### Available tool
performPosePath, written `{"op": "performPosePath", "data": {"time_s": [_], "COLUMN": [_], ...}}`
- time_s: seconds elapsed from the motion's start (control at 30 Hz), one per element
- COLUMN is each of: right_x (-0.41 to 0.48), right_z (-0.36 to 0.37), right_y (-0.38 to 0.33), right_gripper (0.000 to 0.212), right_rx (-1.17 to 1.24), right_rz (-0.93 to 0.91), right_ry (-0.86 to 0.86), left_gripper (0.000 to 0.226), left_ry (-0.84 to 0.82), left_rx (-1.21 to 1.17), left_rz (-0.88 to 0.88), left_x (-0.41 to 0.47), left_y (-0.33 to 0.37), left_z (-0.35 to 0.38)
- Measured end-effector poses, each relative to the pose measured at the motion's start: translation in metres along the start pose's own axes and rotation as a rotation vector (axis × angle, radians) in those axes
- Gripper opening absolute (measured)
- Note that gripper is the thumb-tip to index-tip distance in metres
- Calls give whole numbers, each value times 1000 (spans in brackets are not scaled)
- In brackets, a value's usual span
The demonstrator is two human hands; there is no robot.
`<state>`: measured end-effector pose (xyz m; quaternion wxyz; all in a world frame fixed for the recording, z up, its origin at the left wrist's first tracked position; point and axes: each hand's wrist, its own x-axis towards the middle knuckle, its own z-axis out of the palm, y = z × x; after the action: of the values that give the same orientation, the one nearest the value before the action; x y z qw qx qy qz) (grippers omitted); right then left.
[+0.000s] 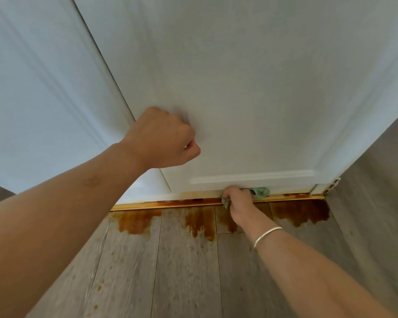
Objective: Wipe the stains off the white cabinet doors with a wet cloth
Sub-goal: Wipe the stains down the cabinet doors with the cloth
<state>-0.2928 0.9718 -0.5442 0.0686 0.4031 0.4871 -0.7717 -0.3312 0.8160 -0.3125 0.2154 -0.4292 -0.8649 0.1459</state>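
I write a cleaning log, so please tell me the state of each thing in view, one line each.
White panelled cabinet door: brownish stain along bottom edge.
Crumpled green cloth: pressed against the door's bottom edge.
Right hand: grips the cloth.
Left hand: curled into a fist at the door, holding nothing.
Grey wood-plank floor: brown stains beside the door.

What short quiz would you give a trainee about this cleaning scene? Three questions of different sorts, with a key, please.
1. True or false: the right hand grips the green cloth at the bottom edge of the white door.
2. Where are the largest brown stains? A) on the floor planks below the door B) high on the door panel C) on the cloth only
3. Fill in: the left hand, holding nothing, is curled into a ____.
Key: 1 true; 2 A; 3 fist.
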Motion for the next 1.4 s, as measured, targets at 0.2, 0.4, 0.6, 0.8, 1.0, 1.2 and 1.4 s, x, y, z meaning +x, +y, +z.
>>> {"op": "performPosePath", "data": {"time_s": [0.2, 0.4, 0.6, 0.8, 1.0, 1.2, 1.4], "right_x": [-25, -39, -48, -49, -58, -61, -57], "right_z": [80, 127, 120, 65, 25, -20, -81], "right_y": [32, 52, 59, 26, 1, -24, -33], "right_gripper": [26, 23, 20, 29, 29, 43, 22], "right_rx": [194, 427, 25, -244, -825, -1062, -410], "right_rz": [158, 346, 353, 477, 16, -244, 96], "right_ry": [-242, -480, -515, -588, -559, -448, -281], "left_gripper": [37, 30, 31, 33, 34, 38, 38], "left_ry": [0, -54, -71, -66, -67, -92, -89], "left_rx": [-69, -85, -93, -68, -58, -80, -151], "left_rz": [-21, -6, 0, -16, -28, -103, -188], "left_x": [-11, -12, -13, -13, -13, -12, -1], "left_y": [-9, -11, -12, -10, -8, -2, 3], "left_z": [-1, -1, 1, 2, 0, -1, -11]}}
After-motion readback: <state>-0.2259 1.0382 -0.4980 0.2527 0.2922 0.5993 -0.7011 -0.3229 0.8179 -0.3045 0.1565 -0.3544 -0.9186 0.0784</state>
